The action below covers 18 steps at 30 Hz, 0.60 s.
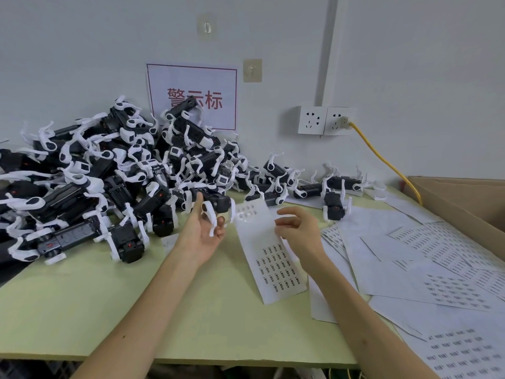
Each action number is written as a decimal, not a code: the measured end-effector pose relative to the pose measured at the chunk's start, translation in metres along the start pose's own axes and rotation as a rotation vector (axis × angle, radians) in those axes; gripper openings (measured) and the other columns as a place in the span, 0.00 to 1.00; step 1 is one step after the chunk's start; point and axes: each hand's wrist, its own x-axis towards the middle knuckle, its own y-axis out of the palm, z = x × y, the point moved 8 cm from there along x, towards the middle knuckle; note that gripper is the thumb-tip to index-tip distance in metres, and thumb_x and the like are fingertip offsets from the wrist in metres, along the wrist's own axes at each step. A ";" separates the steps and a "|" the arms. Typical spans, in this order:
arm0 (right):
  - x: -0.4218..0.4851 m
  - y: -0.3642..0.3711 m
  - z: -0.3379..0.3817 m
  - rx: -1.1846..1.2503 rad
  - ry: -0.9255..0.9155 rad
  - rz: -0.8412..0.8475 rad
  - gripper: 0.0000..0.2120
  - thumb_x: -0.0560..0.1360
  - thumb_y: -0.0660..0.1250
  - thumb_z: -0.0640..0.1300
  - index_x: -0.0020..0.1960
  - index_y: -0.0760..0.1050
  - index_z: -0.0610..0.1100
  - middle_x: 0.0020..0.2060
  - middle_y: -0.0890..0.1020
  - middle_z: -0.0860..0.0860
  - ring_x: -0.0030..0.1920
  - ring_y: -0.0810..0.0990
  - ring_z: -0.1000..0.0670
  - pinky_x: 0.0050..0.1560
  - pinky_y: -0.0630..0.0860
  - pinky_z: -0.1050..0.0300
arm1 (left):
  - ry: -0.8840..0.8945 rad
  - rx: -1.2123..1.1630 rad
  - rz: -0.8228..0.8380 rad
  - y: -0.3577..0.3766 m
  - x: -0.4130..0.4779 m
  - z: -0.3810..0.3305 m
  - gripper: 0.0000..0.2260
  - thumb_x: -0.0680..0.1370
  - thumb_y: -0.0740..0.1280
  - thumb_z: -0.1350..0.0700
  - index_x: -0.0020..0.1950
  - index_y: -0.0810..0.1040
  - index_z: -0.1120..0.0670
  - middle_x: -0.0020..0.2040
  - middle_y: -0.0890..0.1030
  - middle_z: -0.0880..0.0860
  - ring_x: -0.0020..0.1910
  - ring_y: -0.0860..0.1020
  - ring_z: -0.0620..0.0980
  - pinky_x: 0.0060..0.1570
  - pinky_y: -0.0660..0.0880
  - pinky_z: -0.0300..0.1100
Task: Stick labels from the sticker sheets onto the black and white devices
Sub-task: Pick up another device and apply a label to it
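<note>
Black-and-white device [216,203], centre frame: gripped in left hand [203,233], held clear of the tabletop [82,296], likely to present a face for labelling. Right hand [297,228], fingers curled above sticker sheet [276,269] just right of it, probably peeling; whether it pinches a label cannot be told. Cardboard box [464,203], right edge: contents hidden.

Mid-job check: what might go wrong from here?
The left hand grips the device close beside the pile; a bump may send stacked ones sliding. The right hand is over the loose sticker sheet, which may lift or shift during peeling. The overlapping spare sheets invite picking the wrong one.
</note>
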 end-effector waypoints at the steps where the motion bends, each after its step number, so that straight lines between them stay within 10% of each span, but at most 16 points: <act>1: 0.001 -0.004 -0.001 0.063 0.028 -0.026 0.16 0.73 0.67 0.27 0.52 0.79 0.47 0.42 0.84 0.50 0.41 0.81 0.51 0.39 0.76 0.62 | 0.003 0.017 -0.007 0.000 -0.001 0.000 0.20 0.77 0.67 0.39 0.53 0.80 0.56 0.38 0.80 0.52 0.30 0.74 0.45 0.26 0.66 0.35; 8: 0.004 -0.016 -0.003 0.389 0.091 -0.084 0.12 0.76 0.64 0.28 0.51 0.77 0.43 0.45 0.83 0.47 0.37 0.79 0.50 0.37 0.76 0.56 | -0.038 0.061 0.077 0.009 -0.010 0.002 0.19 0.72 0.74 0.53 0.60 0.77 0.58 0.51 0.78 0.57 0.44 0.75 0.51 0.28 0.74 0.38; 13: 0.004 -0.013 0.000 0.616 0.090 0.001 0.12 0.78 0.63 0.28 0.50 0.79 0.42 0.42 0.82 0.50 0.37 0.76 0.51 0.35 0.74 0.59 | 0.062 0.501 -0.058 0.003 -0.011 0.002 0.11 0.76 0.75 0.54 0.55 0.80 0.56 0.41 0.84 0.55 0.24 0.74 0.48 0.22 0.68 0.35; 18: 0.003 -0.014 0.006 0.501 0.010 -0.054 0.14 0.80 0.62 0.28 0.47 0.84 0.40 0.47 0.80 0.47 0.45 0.83 0.49 0.41 0.82 0.59 | 0.025 0.509 0.085 0.018 -0.014 0.014 0.11 0.78 0.73 0.52 0.56 0.77 0.55 0.52 0.87 0.56 0.29 0.77 0.51 0.26 0.75 0.39</act>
